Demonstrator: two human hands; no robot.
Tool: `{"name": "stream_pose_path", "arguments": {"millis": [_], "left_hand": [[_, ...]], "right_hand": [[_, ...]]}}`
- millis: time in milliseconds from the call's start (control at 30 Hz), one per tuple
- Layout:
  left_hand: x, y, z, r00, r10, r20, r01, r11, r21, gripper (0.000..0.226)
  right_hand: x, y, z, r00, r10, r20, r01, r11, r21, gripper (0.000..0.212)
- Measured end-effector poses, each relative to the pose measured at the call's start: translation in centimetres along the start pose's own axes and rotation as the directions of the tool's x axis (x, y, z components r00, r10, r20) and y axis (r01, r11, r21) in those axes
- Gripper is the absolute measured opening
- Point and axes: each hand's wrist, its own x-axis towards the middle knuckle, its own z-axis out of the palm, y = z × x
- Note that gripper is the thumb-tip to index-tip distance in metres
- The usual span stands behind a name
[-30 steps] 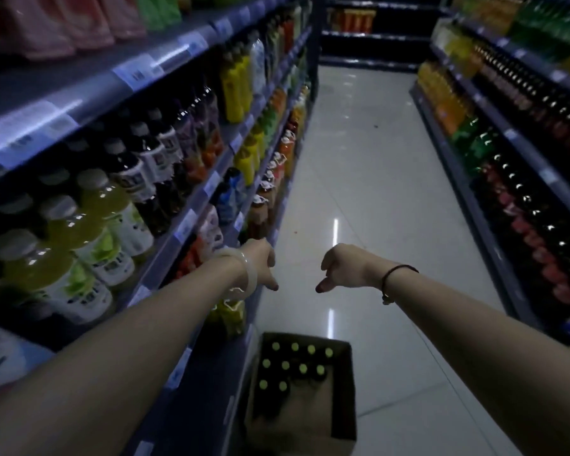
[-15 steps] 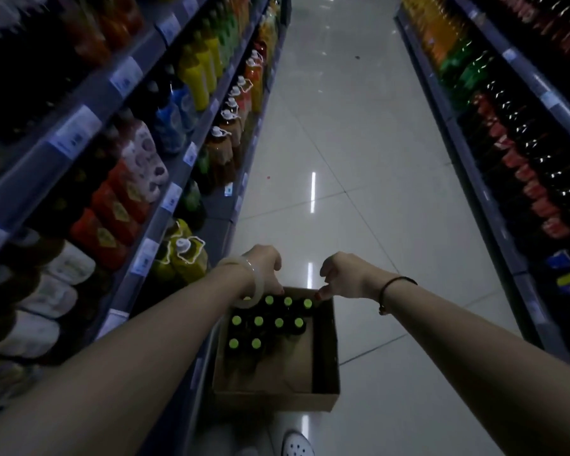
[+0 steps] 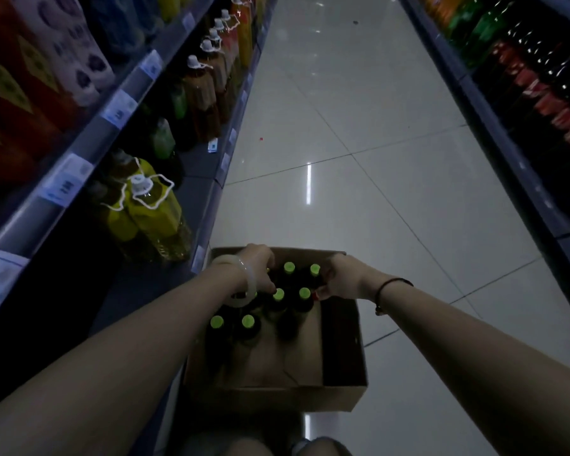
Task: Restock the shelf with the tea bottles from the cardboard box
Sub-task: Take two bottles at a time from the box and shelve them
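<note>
An open cardboard box point(image 3: 343, 386) sits on the floor against the foot of the left shelf. Several dark tea bottles with lime-green caps point(image 3: 278, 294) stand in its far left part. My left hand point(image 3: 260, 268), with a pale bangle on the wrist, is curled down over a bottle in the box's far left corner and hides its cap. My right hand point(image 3: 343, 278), with a dark cord on the wrist, has its fingers bent against the far right bottle point(image 3: 315, 270). Whether it grips that bottle is unclear.
The left shelf unit point(image 3: 119, 110) carries price tags and large yellow bottles point(image 3: 152, 209) on its bottom level, with brown and orange bottles further along. Another shelf point(image 3: 507, 133) of dark and red bottles runs on the right. Glossy tiled floor point(image 3: 343, 159) lies between them.
The view has tilted down from the shelf to the box. Both hands have dropped from mid-air above the box into it and now rest on the bottles.
</note>
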Motion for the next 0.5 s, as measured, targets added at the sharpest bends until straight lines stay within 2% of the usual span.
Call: {"name": "stream_pose_path", "arguments": {"millis": [133,433,500], "left_hand": [[3.9,-2.5,4.2,1.0,0.009,-0.016,-0.008,0.999,0.051,0.029],[11.2,-6.3,12.0,0.999,0.007,-0.052,-0.007,1.0,0.01,0.036],[12.3,-7.0,13.1,0.999,0.001,-0.05,-0.001,1.0,-0.003,0.045]], "right_hand": [[4.0,2.5,3.9,0.999,0.026,-0.025,-0.027,0.999,-0.035,0.024],[11.1,7.5,10.5,0.995,0.033,-0.094,-0.037,0.998,-0.041,0.032],[12.1,8.0,11.4,0.994,0.044,-0.096,-0.048,0.998,-0.038,0.037]]}}
